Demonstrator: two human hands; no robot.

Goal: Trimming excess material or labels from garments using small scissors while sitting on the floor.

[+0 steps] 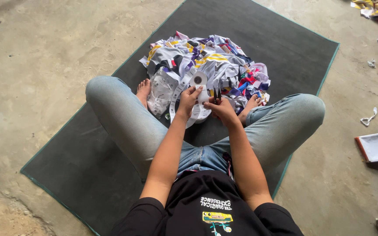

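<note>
White paper label tape (196,89) is pinched in my left hand (188,99); my right hand (220,109) grips small dark snips (216,94) by the mat's (285,48) fabric-scrap pile (211,61).

Items I log at the hands:

Label tape (196,94): white printed strip, pinched in my left hand (188,99), running up to a white roll (198,79) just above that hand and trailing down under both hands in a curve.

Snips (216,94): small, dark-bladed, tips pointing up, gripped in my right hand (221,110), just right of the tape and close beside the left fingertips.
</note>
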